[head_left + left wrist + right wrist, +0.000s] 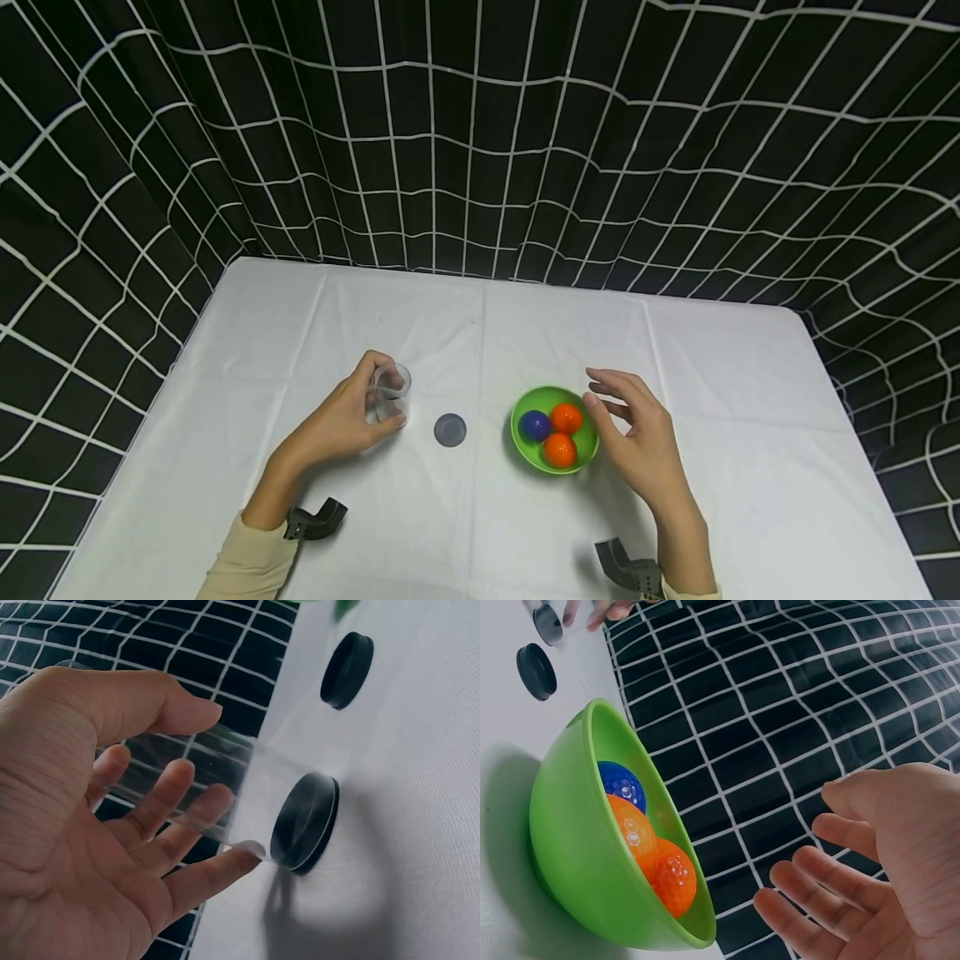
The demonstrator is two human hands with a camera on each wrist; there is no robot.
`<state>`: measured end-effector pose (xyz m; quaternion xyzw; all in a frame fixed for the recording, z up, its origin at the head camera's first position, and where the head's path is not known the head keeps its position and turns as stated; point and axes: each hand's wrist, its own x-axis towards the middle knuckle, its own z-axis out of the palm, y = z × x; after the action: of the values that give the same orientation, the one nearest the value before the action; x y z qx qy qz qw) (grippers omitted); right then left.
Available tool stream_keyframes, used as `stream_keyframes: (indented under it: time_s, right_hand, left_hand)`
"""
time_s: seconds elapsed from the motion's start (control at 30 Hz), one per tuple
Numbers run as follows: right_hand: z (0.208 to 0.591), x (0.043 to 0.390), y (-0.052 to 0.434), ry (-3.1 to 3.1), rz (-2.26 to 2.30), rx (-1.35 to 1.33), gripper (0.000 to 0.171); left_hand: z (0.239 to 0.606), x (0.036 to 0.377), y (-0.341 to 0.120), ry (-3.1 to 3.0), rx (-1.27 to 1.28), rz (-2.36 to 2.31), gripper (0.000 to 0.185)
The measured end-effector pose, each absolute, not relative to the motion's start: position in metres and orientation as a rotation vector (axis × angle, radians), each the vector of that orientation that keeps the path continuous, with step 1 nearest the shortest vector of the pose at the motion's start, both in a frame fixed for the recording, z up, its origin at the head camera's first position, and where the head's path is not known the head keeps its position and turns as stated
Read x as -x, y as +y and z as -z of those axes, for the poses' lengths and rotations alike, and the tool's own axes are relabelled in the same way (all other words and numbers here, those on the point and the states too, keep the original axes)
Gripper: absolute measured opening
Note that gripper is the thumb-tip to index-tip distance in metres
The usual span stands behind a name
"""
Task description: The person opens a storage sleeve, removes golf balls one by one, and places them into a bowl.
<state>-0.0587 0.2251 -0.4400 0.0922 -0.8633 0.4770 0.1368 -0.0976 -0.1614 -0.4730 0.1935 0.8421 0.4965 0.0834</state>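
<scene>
A clear cylindrical container [240, 761] with a black base [304, 825] stands upright at the left of the white table. My left hand [348, 419] curls round it, thumb on one side and fingers on the other. No contents show inside the container. A loose dark round lid [450, 430] lies just to its right. On the right, a green bowl [570, 825] holds a blue golf ball [622, 784] and two orange golf balls [673, 879]. Beside the bowl's right rim hovers my right hand [633, 429], fingers loosely bent and holding nothing.
A white cloth [420, 533] with fold creases covers the table. Dark curtains behind white netting [465, 150] rise along the back and both sides. Each wrist wears a black camera mount [317, 520].
</scene>
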Motion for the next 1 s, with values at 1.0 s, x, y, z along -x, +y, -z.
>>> stream_keyframes:
  time_s: [1.0]
  right_hand:
    - [0.441,0.069,0.241,-2.477,-1.282,-0.244,0.031]
  left_hand:
    - [0.487,0.097,-0.171,2.642,-0.609,-1.339,0.074]
